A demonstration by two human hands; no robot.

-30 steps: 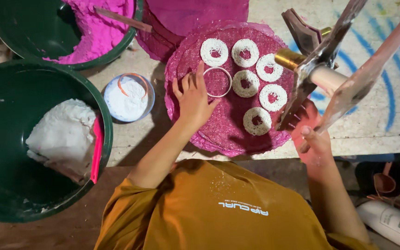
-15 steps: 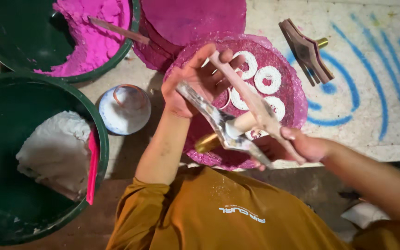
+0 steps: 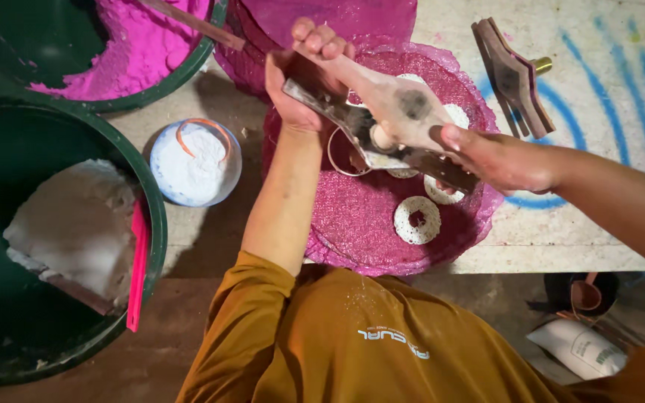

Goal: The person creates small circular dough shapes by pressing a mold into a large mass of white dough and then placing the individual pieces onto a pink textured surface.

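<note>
overhead, both hands' fingers clamped on press tool (image 3: pixel 390 119), left hand (image 3: pixel 300 75), right hand (image 3: pixel 502 158)

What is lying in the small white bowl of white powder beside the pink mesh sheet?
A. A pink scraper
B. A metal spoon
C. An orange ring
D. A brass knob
C: a thin orange ring rests on the powder in the small white bowl, which stands beside the pink mesh sheet; no spoon, scraper or knob is in it.
</note>
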